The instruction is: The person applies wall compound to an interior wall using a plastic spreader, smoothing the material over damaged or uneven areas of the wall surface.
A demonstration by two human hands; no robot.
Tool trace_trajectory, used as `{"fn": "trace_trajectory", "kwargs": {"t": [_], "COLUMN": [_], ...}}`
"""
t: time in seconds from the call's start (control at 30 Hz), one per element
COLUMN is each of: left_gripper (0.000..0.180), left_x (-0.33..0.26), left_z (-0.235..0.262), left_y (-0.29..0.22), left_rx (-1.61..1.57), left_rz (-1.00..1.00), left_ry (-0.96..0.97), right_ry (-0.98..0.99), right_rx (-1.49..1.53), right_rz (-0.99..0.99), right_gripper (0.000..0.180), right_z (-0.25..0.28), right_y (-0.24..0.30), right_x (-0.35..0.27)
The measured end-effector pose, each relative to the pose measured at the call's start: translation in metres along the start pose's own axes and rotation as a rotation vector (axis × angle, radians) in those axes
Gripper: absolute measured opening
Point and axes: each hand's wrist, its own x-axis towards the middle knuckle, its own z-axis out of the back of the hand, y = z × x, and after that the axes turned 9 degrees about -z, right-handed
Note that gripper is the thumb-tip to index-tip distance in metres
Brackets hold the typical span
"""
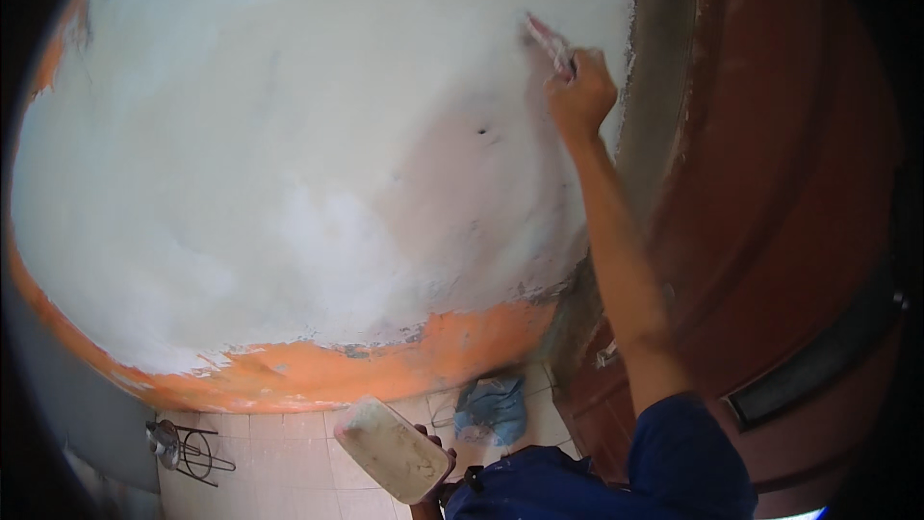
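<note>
Right hand (579,94) in a closed grip on a putty knife (549,41), blade against the white-skimmed wall (289,154) near its right edge, beside the dark red door frame (770,183). Left hand (435,481) is mostly hidden, fingers curled under a putty-smeared tray (393,449) down low. We judge it best to keep the blade shallow, with even pressure, feathering toward the edge. Orange base band (385,361) is uncoated.

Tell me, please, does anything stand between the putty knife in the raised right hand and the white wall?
Nothing visible does: the right hand holds the putty knife with its blade seemingly right on the white wall, beside the brown door frame.
</note>
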Motion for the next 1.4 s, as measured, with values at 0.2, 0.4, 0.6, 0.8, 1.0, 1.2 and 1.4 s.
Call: {"fn": "trace_trajectory", "kwargs": {"t": [0.2,0.4,0.6,0.8,1.0,1.2,1.4], "left_gripper": [0.061,0.06,0.057,0.058,0.057,0.053,0.058], "left_x": [-0.007,-0.005,-0.017,-0.031,-0.021,-0.007,-0.015], "left_z": [0.021,0.006,0.005,0.029,0.025,0.014,0.016], "left_y": [-0.021,-0.007,-0.019,-0.03,-0.032,-0.027,-0.031], "left_rx": [-0.136,-0.036,0.05,0.061,0.029,0.025,-0.044], "left_rz": [-0.035,-0.044,-0.105,-0.183,-0.193,-0.108,-0.139], "left_ry": [0.054,-0.002,0.134,0.066,-0.006,-0.058,0.014], "right_ry": [0.171,0.504,0.288,0.109,0.395,0.729,0.219], "right_rx": [-0.104,-0.047,0.092,0.071,-0.085,-0.083,0.031], "right_rz": [0.002,0.132,-0.095,0.087,0.195,0.082,-0.082], "right_gripper": [0.02,0.027,0.031,0.026,0.006,0.014,0.02], "right_z": [-0.031,0.02,0.029,-0.016,-0.018,0.014,0.019], "right_y": [0.029,0.025,0.034,0.055,0.086,0.075,0.047], "right_x": [-0.08,-0.252,-0.18,-0.091,-0.183,-0.23,-0.123]}}
